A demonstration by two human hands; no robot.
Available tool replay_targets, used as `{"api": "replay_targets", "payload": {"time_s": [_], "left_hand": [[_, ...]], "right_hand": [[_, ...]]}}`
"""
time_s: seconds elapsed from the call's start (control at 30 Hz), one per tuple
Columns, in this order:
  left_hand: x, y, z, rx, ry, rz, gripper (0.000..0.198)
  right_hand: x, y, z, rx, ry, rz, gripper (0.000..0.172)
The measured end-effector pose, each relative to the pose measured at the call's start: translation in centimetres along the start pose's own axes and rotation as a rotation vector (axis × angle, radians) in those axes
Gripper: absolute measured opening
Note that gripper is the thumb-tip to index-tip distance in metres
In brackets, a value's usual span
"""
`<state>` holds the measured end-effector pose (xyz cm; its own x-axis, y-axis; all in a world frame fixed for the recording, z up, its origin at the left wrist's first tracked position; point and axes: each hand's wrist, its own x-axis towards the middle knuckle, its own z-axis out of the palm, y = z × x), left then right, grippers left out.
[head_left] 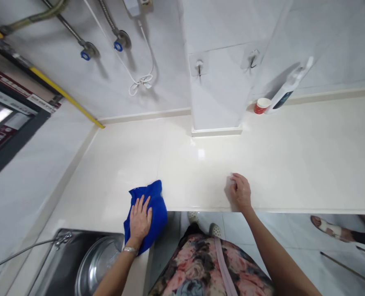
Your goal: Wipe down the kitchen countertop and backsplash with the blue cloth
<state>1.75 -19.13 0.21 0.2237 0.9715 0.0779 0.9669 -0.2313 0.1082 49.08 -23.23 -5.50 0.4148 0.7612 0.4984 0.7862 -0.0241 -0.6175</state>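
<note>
Blue cloth (151, 209) lay flat under the left hand (139, 220), fingers spread open, near the counter (293, 164) edge. Right hand (240, 191), loosely curled and holding nothing, rested on the counter further right.

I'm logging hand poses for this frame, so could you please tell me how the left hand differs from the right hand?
The left hand lies flat with fingers spread; the right hand has its fingers curled. The left hand rests on a blue cloth, the right hand on the bare counter. The left wrist wears a bracelet; the right wrist wears none. Both hands rest near the counter's front edge.
</note>
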Motion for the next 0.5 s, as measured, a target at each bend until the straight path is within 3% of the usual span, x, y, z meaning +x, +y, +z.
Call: {"api": "replay_targets", "payload": {"time_s": [0.27, 0.4, 0.5], "left_hand": [[-2.3, 0.3, -0.4, 0.042, 0.009, -0.143, 0.055], [-1.8, 0.1, -0.3, 0.092, 0.003, -0.138, 0.057], [-0.5, -0.6, -0.1, 0.103, -0.010, -0.105, 0.057]], "right_hand": [[-0.2, 0.5, 0.1, 0.036, -0.018, 0.010, 0.027], [-0.8, 0.8, -0.1, 0.043, -0.072, -0.031, 0.031], [-2.2, 1.6, -1.7, -0.033, -0.158, -0.105, 0.034]]}}
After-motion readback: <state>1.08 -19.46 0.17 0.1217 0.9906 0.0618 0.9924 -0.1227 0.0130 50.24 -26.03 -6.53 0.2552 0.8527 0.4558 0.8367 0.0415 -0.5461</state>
